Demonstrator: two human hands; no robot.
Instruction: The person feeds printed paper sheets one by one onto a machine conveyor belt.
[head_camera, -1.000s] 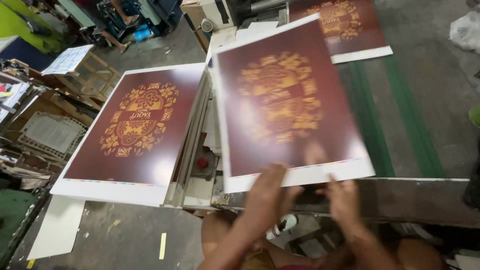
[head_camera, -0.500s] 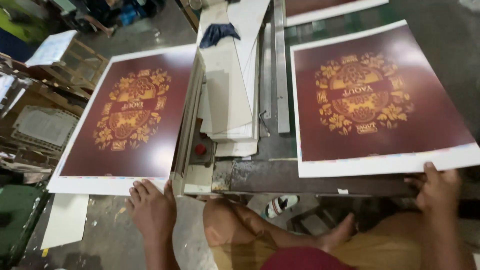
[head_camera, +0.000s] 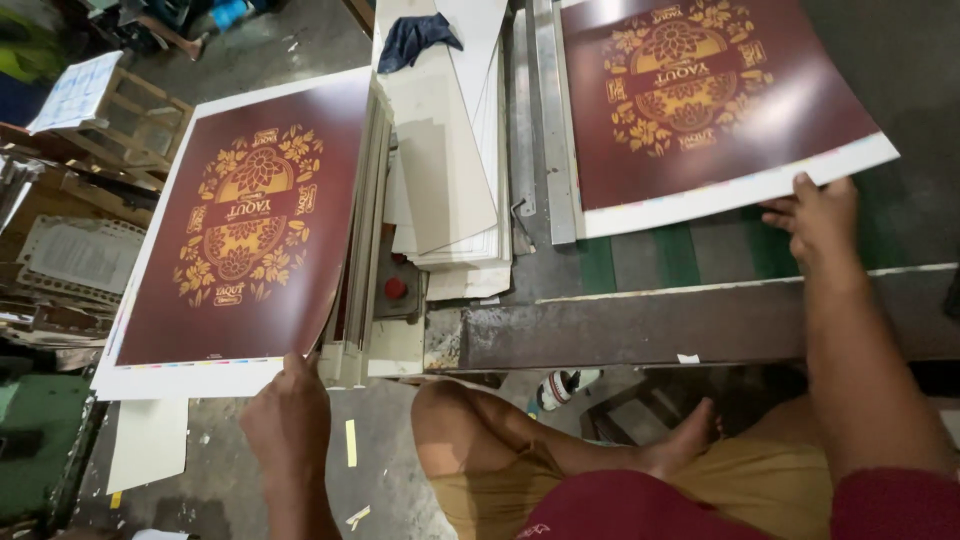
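Two large printed sheets lie in view, each dark maroon with a gold flower ornament and a white margin. My left hand (head_camera: 290, 420) pinches the near right corner of the left printed sheet (head_camera: 240, 220), which tops a pile of similar sheets. My right hand (head_camera: 815, 215) grips the near right corner of the right printed sheet (head_camera: 700, 90), thumb on top of its white margin. That sheet rests on a grey and green work surface (head_camera: 700, 260).
Between the sheets stands a stack of white boards (head_camera: 450, 170) with a dark blue cloth (head_camera: 415, 35) on top. A metal bar (head_camera: 545, 120) lies beside it, and a red button (head_camera: 396, 288) sits below. My bent bare legs (head_camera: 520, 450) are under the steel table edge (head_camera: 640, 325).
One second ago both hands held one sheet's near edge at the centre. They have since spread apart. The right sheet slid right, and my left hand reached up to the left pile's corner.
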